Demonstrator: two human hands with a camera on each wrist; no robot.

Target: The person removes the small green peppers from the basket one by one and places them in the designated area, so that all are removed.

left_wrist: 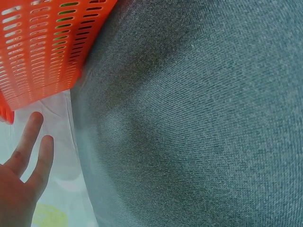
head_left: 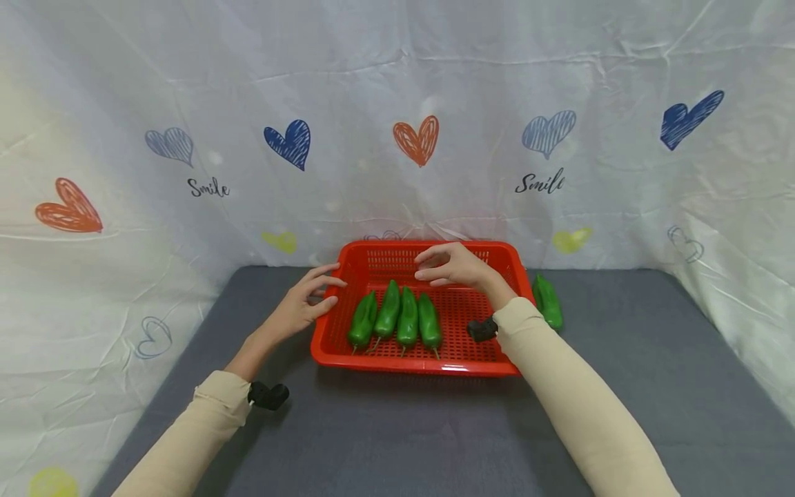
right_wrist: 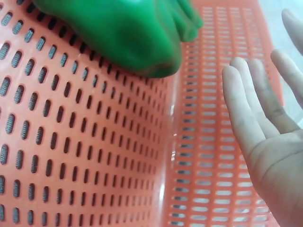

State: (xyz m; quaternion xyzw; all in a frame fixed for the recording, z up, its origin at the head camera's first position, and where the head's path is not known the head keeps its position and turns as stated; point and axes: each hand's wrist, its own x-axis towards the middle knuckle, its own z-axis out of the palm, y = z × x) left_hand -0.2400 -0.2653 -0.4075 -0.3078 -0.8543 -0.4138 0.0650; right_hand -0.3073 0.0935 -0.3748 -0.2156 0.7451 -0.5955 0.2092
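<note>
Several green peppers (head_left: 407, 319) lie side by side in a red plastic basket (head_left: 419, 368), in its left and middle part, stems toward the front. My left hand (head_left: 304, 301) is at the basket's left rim, fingers spread and loosely bent. Two of its fingers (left_wrist: 43, 163) show beside the basket's slotted wall in the left wrist view. Over the basket's back half is my right hand (head_left: 456, 268), holding nothing, fingers relaxed. The right wrist view shows this hand (right_wrist: 279, 156) by the slotted wall, apart from the blurred green peppers (right_wrist: 128, 35).
One more green pepper (head_left: 547, 302) lies on the grey cloth-covered table (head_left: 410, 435), just right of the basket. Behind the table hangs a white curtain (head_left: 354, 83) printed with hearts and the word Smile. Each wrist wears a small black camera (head_left: 268, 396).
</note>
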